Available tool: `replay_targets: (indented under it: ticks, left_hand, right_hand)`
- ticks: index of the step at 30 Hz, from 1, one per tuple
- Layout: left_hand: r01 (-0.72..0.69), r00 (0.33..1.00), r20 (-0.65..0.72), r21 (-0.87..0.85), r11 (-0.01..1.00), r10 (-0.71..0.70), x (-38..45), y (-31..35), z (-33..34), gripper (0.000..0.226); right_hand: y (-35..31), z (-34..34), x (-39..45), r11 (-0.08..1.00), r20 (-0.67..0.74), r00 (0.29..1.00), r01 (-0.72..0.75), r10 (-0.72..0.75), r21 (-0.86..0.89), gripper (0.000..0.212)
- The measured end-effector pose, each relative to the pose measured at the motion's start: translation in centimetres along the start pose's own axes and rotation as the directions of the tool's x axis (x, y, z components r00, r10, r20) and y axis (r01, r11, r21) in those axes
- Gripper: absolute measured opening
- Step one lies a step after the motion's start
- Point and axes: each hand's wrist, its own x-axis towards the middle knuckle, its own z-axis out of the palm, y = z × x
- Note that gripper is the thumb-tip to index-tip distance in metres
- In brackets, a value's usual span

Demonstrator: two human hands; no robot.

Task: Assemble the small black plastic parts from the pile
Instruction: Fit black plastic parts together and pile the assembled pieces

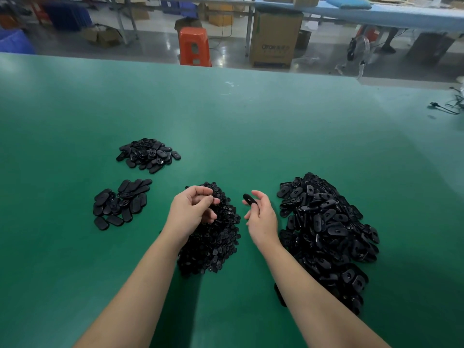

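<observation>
Green matting [251,121] covered the workbench, and every heap lay placed around the middle pile of small round black parts [213,242], taken here as the landmark. Largest was the heap of oval slotted pieces [326,229], just right of that pile. Two smaller heaps sat well to its left: the farther one [148,154] held ovals with fittings showing, likely finished units, while the nearer one [120,204] showed mostly plain backs. No bin or tray held any of this stock; every part lay loose on the mat.

Above the landmark pile's far end, the left hand [193,209] was curled, fingertips pinched together over the small parts; whether a piece sat between them could not be told. Just right of the pile, the right hand [261,217] pinched one oval slotted piece [249,199] between thumb and fingers, raised clear of the mat.

The step appeared to be fetching a small part to mate with the held oval. Next, the two hands would need to meet, with the small part lined up to the slot and pressed home.
</observation>
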Motion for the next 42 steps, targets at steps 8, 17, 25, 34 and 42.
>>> replay_targets:
  ticks: [8, 17, 25, 34, 42]
  left_hand:
    - [0.017, 1.000, 0.020, 0.155, 0.988, -0.020, 0.7, 0.1, 1.3, 0.005]
    - [-0.081, 0.997, 0.044, 0.414, 0.907, 0.069, 1.9, -0.3, 5.1, 0.014]
    - [-0.136, 0.989, 0.038, 0.587, 0.798, 0.141, 2.7, -0.3, 7.6, 0.008]
    - [-0.140, 0.982, -0.009, 0.630, 0.764, 0.187, 2.7, -0.9, 8.6, 0.009]
    - [-0.108, 0.988, -0.021, 0.617, 0.779, 0.154, 2.4, -0.7, 9.2, 0.009]
  right_hand:
    - [0.0, 0.1, 0.0, 0.999, -0.010, 1.000, -0.008, 0.008, 0.035, 0.021]
    - [-0.1, 0.1, 0.0, 0.999, -0.029, 0.999, -0.014, 0.015, 0.035, 0.016]
    - [-0.6, 0.0, -0.1, 0.998, -0.038, 0.998, -0.050, 0.051, 0.036, 0.020]
    - [-0.6, 0.0, 0.1, 0.998, -0.047, 0.997, -0.060, 0.061, 0.033, 0.024]
    - [-0.6, -0.1, 0.1, 0.999, -0.064, 0.997, -0.046, 0.046, -0.004, 0.027]
